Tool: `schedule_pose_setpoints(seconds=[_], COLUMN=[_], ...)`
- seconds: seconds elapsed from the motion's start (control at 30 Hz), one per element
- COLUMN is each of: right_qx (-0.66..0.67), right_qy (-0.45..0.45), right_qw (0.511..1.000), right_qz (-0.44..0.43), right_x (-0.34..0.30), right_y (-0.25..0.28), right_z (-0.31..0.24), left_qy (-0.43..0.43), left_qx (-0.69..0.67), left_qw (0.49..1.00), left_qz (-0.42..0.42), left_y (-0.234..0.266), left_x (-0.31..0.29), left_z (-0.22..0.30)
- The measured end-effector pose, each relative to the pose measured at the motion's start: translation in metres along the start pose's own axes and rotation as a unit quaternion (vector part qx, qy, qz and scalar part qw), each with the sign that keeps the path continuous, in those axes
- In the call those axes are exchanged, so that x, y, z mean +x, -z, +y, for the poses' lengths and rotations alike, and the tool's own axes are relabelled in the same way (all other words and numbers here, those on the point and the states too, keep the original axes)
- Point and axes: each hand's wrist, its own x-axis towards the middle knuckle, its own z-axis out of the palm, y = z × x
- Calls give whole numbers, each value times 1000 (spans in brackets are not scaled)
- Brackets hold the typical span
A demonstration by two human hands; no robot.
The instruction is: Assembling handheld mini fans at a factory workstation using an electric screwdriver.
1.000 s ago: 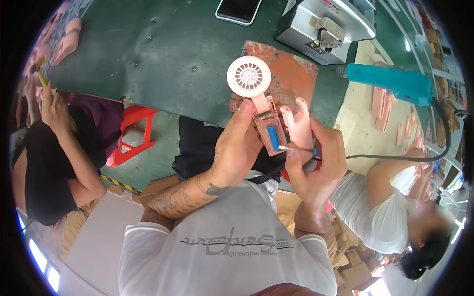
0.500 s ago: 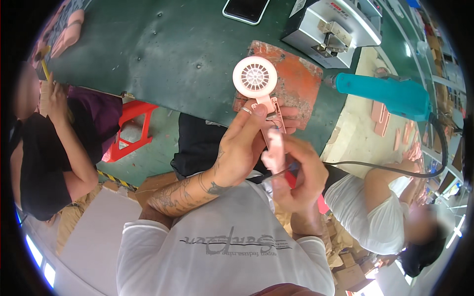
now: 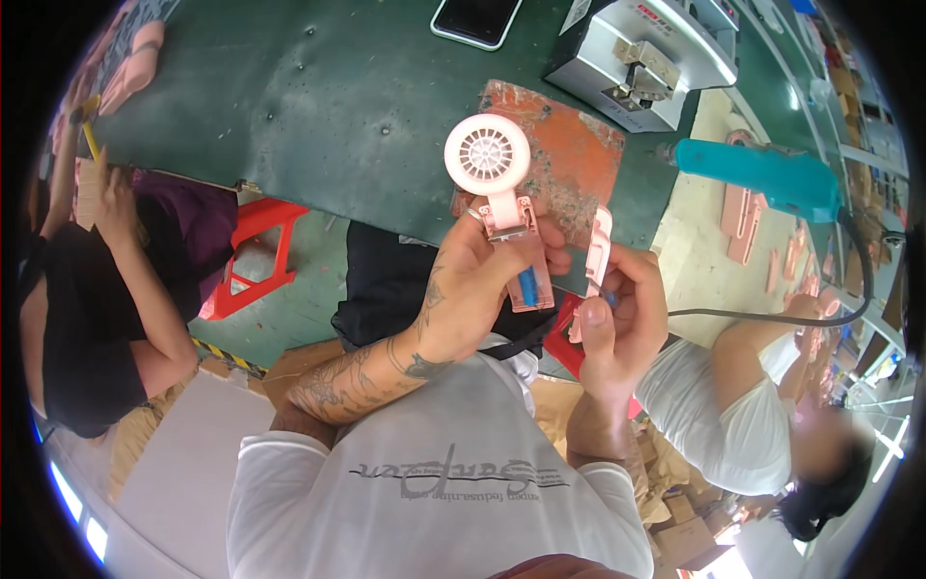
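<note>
A pink handheld fan (image 3: 487, 154) with a round slotted head is gripped by my left hand (image 3: 473, 280). Its handle lies open toward me, with a blue part (image 3: 528, 288) showing inside. My left thumb presses over the upper part of the handle. To the right, my right hand (image 3: 617, 323) pinches a long pink handle cover (image 3: 598, 251), held upright and apart from the fan. A small dark item also shows between the right fingers, too small to make out. Beneath the fan head lies a worn orange-red board (image 3: 569, 154).
A teal power screwdriver (image 3: 757, 177) with a black cable lies at the right beside pink parts (image 3: 741, 227). A grey metal machine (image 3: 641, 68) and a phone (image 3: 476, 19) are at the back. One person sits on each side, near a red stool (image 3: 256, 256) at left.
My right hand has drawn back to the right with the handle cover, away from the fan. The fan's opened handle now shows the blue part; the fan shifted slightly left.
</note>
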Motion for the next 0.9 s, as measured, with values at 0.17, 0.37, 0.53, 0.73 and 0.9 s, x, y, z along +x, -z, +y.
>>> schedule_pose_setpoints(seconds=[0.17, 0.37, 0.53, 0.73, 0.9], right_qx=[27, -137, -252, -310, -324], right_qy=[12, 83, 120, 151, 146], right_qw=[1000, 987, 960, 939, 935], right_qz=[9, -30, 10, 13, 2], right_x=[6, 10, 8, 10, 10], right_y=[-4, -4, -15, -25, -27], right_z=[2, 0, -13, -12, -10], left_qy=[-8, 11, 6, 15, 30], left_qx=[17, -47, -99, -78, -126], left_qw=[1000, 997, 995, 997, 991], left_qz=[11, 55, 1, -22, -42], left_y=[-3, -5, 2, -4, -3], left_x=[1, -2, 0, 2, 2], left_z=[1, -1, -8, -6, -4])
